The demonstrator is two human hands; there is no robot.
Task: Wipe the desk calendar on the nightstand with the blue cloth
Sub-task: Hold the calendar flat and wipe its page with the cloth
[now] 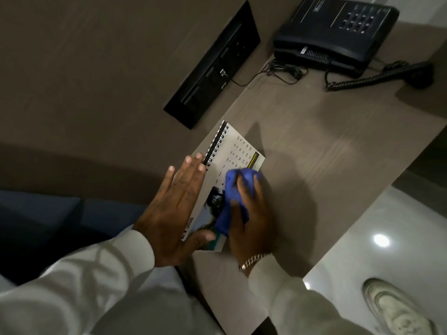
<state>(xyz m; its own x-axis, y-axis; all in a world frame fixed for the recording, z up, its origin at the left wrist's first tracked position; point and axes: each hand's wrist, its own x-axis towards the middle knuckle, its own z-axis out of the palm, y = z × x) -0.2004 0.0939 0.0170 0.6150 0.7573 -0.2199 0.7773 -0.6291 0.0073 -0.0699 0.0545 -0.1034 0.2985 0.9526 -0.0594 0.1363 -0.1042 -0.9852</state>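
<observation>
A spiral-bound desk calendar (pixel 238 151) with a date grid and a photo stands on the brown nightstand (pixel 326 151), close to its left edge. My left hand (pixel 177 209) lies flat with fingers spread against the calendar's left side, by the black spiral binding. My right hand (pixel 251 213) presses a bunched blue cloth (pixel 232 189) onto the calendar's front face, covering its lower right part. A chain bracelet shows at that wrist.
A black telephone (pixel 338 32) with a coiled cord (pixel 377 77) sits at the nightstand's far end. A black socket panel (pixel 215 66) is set in the wall behind. A glossy floor and a light shoe (pixel 396 308) show at the lower right.
</observation>
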